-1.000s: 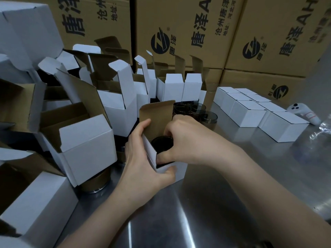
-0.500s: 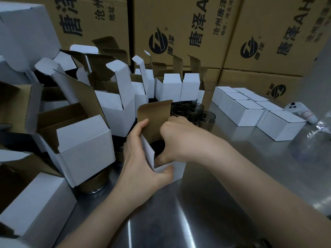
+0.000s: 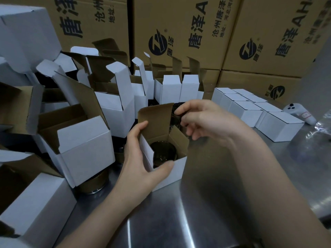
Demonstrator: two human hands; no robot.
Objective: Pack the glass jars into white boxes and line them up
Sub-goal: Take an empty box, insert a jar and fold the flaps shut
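Observation:
A small white box stands open on the steel table, its brown lid flap upright at the back. A dark glass jar sits inside it. My left hand grips the box's left side, thumb on the front corner. My right hand hovers just above the box's back right with loosely curled fingers and holds nothing. Its fingertips are close to the lid flap's edge. Several closed white boxes stand in two rows at the right rear.
Several open, empty white boxes crowd the left half of the table. One of them leans over a jar. Loose dark jars stand behind my right hand. Big brown cartons wall the back. A white controller lies far right.
My right hand has let go of the jar, which now sits down inside the box, and has lifted up and back. My left hand still holds the box.

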